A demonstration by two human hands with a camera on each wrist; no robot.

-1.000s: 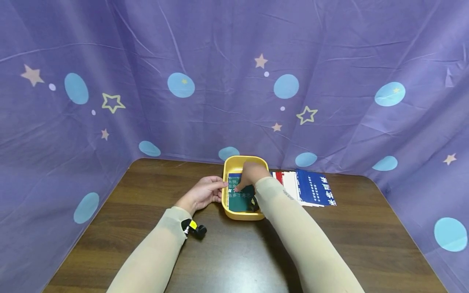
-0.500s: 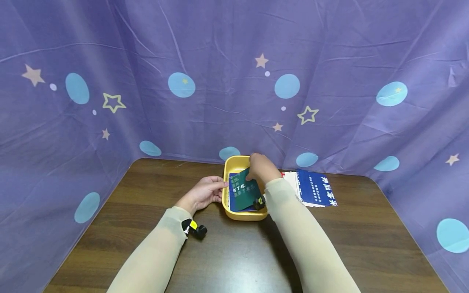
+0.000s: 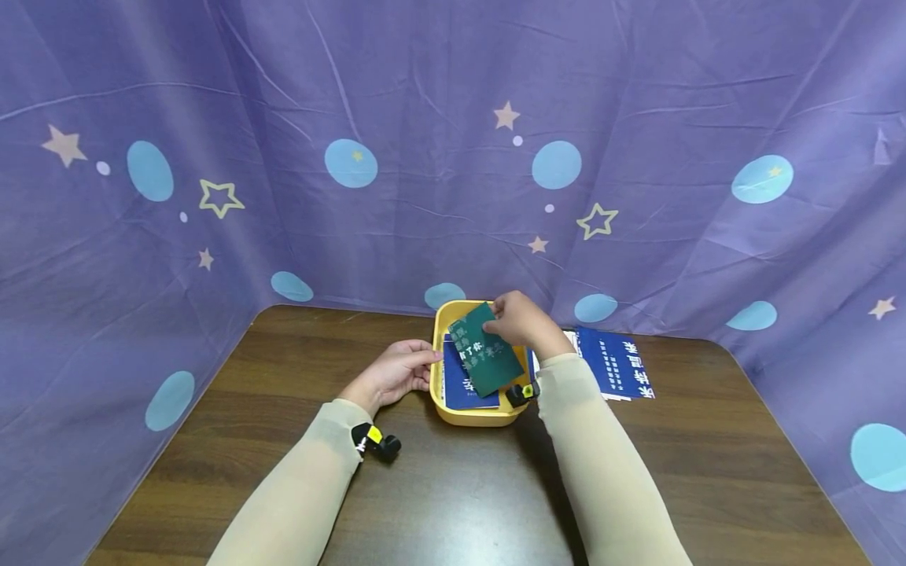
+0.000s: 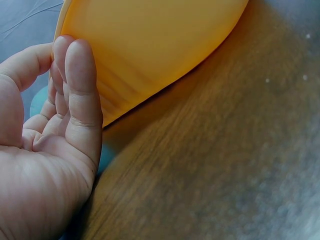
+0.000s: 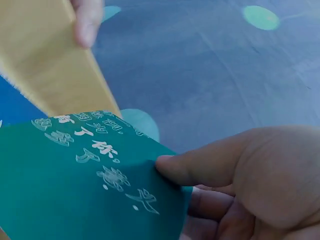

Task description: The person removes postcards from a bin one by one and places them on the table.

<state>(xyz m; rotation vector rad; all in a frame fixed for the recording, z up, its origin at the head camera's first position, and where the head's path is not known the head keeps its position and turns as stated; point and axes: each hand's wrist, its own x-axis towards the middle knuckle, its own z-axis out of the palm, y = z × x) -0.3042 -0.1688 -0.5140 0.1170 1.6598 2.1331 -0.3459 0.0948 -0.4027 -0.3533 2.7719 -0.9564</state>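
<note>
A yellow plastic bin (image 3: 476, 420) stands near the back of the table. My left hand (image 3: 398, 373) holds the bin's left wall, thumb at the rim and fingers along the outside, as the left wrist view (image 4: 55, 130) also shows. My right hand (image 3: 527, 322) pinches a green card (image 3: 488, 354) with white lettering by its edge, thumb on the printed face. The card is tilted above the bin and overlaps it in the head view. Under it in the bin lies a blue card (image 3: 460, 393) with white characters, partly hidden by the green one.
Right of the bin, several blue and white cards (image 3: 612, 362) lie fanned on the brown wooden table (image 3: 453, 495), partly behind my right forearm. A purple curtain (image 3: 425, 196) with stars and dots hangs right behind the table's back edge.
My right hand has lifted the green card from inside the bin, moving right and tilting it, so more of the blue card shows. The left hand has stayed in place.
</note>
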